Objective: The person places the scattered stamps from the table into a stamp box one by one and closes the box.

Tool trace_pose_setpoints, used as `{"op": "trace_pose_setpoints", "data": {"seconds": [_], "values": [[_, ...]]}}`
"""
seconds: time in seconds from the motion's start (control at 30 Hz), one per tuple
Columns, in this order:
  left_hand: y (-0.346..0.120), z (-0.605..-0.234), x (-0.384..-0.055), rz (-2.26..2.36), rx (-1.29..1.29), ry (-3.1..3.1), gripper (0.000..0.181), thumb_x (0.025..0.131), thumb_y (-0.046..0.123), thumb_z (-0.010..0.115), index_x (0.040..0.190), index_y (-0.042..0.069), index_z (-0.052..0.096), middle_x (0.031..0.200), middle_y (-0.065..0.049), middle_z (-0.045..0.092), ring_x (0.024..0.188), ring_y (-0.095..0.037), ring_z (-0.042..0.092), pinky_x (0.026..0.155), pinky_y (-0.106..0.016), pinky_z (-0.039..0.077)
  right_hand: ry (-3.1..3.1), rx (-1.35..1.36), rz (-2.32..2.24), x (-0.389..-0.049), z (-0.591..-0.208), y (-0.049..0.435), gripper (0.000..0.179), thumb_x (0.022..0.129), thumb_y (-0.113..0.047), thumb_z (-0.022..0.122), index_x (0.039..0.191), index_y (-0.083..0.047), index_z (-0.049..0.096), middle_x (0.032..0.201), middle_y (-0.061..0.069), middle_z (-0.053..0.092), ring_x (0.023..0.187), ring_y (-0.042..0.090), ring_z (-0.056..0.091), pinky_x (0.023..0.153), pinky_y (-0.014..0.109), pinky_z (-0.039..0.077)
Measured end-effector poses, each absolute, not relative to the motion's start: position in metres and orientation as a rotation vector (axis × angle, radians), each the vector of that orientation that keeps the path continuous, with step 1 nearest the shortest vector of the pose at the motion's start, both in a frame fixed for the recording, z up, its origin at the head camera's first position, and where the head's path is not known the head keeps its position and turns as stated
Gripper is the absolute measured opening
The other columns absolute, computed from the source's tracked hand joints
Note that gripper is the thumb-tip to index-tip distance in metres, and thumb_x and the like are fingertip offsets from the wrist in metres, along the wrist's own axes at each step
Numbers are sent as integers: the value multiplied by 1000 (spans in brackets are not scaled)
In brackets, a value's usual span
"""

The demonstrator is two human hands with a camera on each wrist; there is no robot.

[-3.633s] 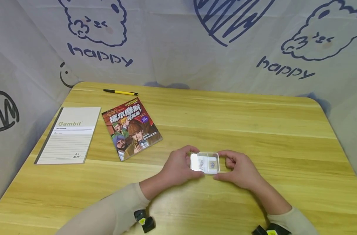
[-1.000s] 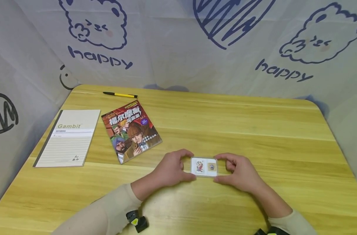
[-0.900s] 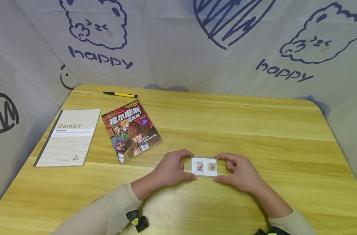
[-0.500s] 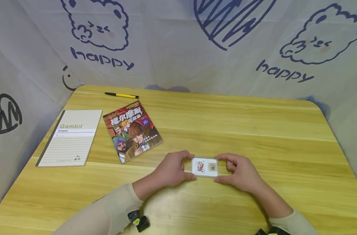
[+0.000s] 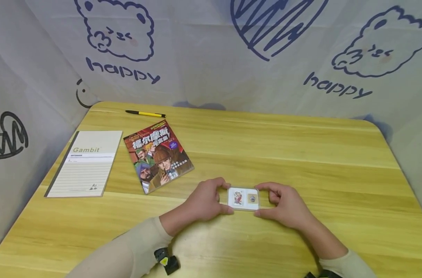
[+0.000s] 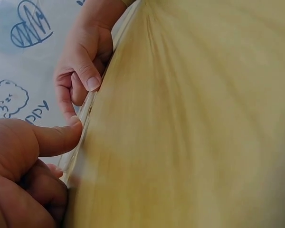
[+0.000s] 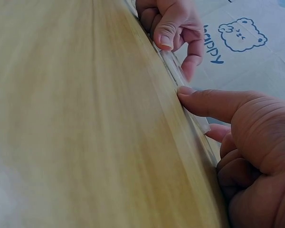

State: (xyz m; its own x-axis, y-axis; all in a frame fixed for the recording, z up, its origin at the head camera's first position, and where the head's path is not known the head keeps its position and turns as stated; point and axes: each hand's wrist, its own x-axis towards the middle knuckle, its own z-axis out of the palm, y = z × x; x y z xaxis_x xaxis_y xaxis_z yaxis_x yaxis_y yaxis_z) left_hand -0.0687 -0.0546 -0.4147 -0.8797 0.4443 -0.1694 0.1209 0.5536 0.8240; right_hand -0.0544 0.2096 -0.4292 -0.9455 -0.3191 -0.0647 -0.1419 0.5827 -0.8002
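Observation:
A small clear plastic card case (image 5: 244,204) lies flat on the wooden table in the head view. Through its top show a colourful figure picture on the left and a tan square with a bluish emblem on the right. My left hand (image 5: 205,199) pinches its left end, thumb at the near corner and index finger at the far corner. At the right end my right hand (image 5: 286,202) pinches it the same way, the other fingers curled in. Both wrist views show the case (image 6: 88,111) only edge-on, low against the tabletop, with the thumbs at its near side.
To the left lie a Gambit notebook (image 5: 84,164) and a comic-style book (image 5: 159,156) with a red cover. A yellow and black pen (image 5: 146,114) rests behind them. A white curtain (image 5: 204,58) with blue drawings hangs beyond the table (image 5: 301,150).
At 3.6 s ago the case was tilted and glaring in both hands; since about one second ago it has lain flat, with my left hand farther out at its end. The view shifts slightly.

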Motion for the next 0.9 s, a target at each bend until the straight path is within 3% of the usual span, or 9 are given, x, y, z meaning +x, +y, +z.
{"op": "trace_pose_setpoints", "data": {"seconds": [0.53, 0.9], "values": [[-57, -418, -66, 1306, 457, 2420, 62, 71, 14, 92, 123, 4, 61, 60, 1, 47, 47, -9, 39, 43, -24, 33, 2608, -392, -1306, -53, -427, 207, 60, 65, -24, 95, 119, -17, 71, 58, -11, 29, 54, 6, 30, 69, 31, 41], [-55, -416, -69, 1242, 466, 2456, 56, 70, 18, 93, 118, 4, 66, 58, 1, 48, 48, -9, 39, 44, -25, 34, 2609, -407, -1316, -54, -428, 208, 59, 65, -22, 96, 119, -16, 72, 57, -10, 30, 53, 6, 30, 60, 27, 39]]}}
